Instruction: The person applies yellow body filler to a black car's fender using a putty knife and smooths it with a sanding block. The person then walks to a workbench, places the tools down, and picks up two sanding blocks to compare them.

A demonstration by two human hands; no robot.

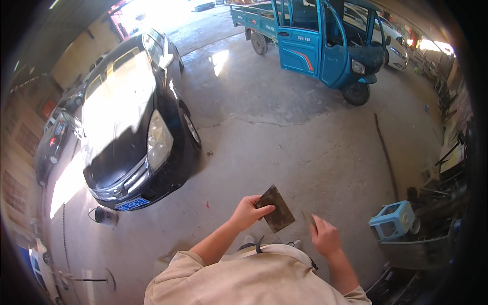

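Held out in front of my body, a dark, flat rectangular plate (280, 212) with a worn, stained surface is tilted at an angle. My left hand (247, 213) grips its left edge, thumb lying across the upper face and fingers mostly hidden beneath. Just right of the plate and apart from it, my right hand (326, 236) is closed with the thumb pointing up. A thin, brownish sliver-like piece (308, 218) sticks out of its fingers, too blurred and small for me to tell its kind.
A black car (175, 168) stands at the left, with a small bucket (105, 216) by its front bumper. A blue three-wheeled cargo truck (301, 53) is parked far right of centre. At right are a long rod (386, 152) on the floor, a light-blue plastic stool (405, 213) and piled clutter.
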